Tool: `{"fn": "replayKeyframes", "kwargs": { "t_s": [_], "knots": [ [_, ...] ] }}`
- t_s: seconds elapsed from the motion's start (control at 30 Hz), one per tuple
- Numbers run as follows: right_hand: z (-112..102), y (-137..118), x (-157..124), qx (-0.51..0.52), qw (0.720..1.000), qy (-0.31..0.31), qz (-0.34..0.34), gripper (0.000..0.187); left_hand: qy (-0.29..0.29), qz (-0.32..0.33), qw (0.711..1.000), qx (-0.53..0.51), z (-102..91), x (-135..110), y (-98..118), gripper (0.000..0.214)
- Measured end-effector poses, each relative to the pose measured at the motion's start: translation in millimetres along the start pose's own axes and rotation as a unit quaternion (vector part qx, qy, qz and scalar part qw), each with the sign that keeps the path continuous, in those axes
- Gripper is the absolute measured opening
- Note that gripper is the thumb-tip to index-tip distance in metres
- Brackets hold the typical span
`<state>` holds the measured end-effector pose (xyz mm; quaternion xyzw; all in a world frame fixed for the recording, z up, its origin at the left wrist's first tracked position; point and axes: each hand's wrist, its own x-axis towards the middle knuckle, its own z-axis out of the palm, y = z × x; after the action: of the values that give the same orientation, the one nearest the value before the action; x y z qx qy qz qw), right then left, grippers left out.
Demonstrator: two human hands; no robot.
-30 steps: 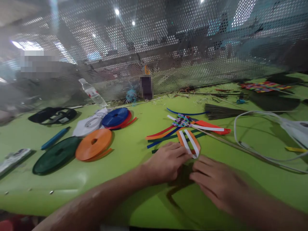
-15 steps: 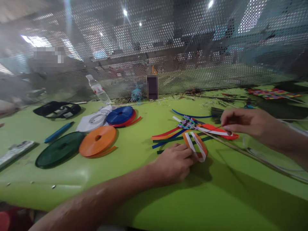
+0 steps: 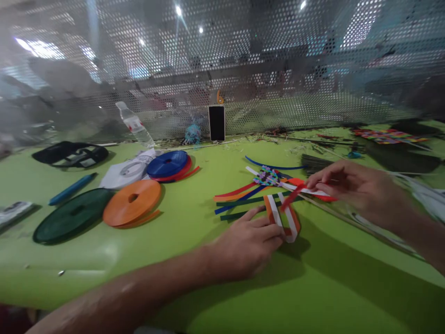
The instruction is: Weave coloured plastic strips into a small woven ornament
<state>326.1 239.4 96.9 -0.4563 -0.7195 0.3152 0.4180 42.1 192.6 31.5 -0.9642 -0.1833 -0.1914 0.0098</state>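
My left hand (image 3: 248, 243) lies on the green table (image 3: 194, 208), its fingertips pressing the near end of a small bundle of orange and white strips (image 3: 283, 218). My right hand (image 3: 351, 185) hovers to the right of it, fingers pinched on a red strip (image 3: 290, 198) that slants down toward the bundle. Behind them lies a small woven patch (image 3: 266, 176) of coloured strips, with red, blue, green and white strip ends fanning out from it.
Rolls of strip lie at left: orange (image 3: 132, 208), dark green (image 3: 71, 220), blue on red (image 3: 167, 164). A blue pen (image 3: 71, 189), water bottle (image 3: 134, 125), phone (image 3: 217, 122), dark sticks (image 3: 314, 162) and a perforated metal screen (image 3: 278, 83) stand behind.
My right hand left the bundle, reached out to the right, pinched a red strip and is drawing it back toward the bundle. My left hand has stayed on the strips.
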Motion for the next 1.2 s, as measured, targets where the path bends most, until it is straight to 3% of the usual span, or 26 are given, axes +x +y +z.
{"fn": "replayKeyframes", "kwargs": {
  "t_s": [0.13,0.3,0.43,0.57,0.8,1.0,1.2],
  "knots": [
    [6,-11,-14,-0.041,0.99,0.035,-0.128,0.007,0.003,0.012,1.0,-0.003,-0.8,-2,4,0.024],
    [5,-20,-16,-0.183,0.959,0.028,-0.215,0.017,-0.015,0.014,1.0,-0.019,-5.2,-1,7,0.022],
    [0,-13,-9,-0.158,0.967,0.016,-0.199,0.021,-0.035,0.027,0.997,-0.056,-15.1,2,11,0.026],
    [-2,-3,-8,-0.208,0.965,0.01,-0.162,0.026,-0.05,0.033,0.996,-0.066,-21.5,5,12,0.029],
    [3,7,-7,-0.195,0.959,-0.027,-0.204,0.026,-0.047,0.031,0.996,-0.07,-19.0,2,11,0.03],
    [-4,15,1,-0.25,0.954,0.012,-0.168,0.025,-0.049,0.025,0.997,-0.055,-17.5,2,13,0.03],
    [-8,10,3,-0.227,0.957,-0.119,-0.136,0.025,-0.055,0.02,0.997,-0.055,-20.0,2,13,0.027]
  ]
}}
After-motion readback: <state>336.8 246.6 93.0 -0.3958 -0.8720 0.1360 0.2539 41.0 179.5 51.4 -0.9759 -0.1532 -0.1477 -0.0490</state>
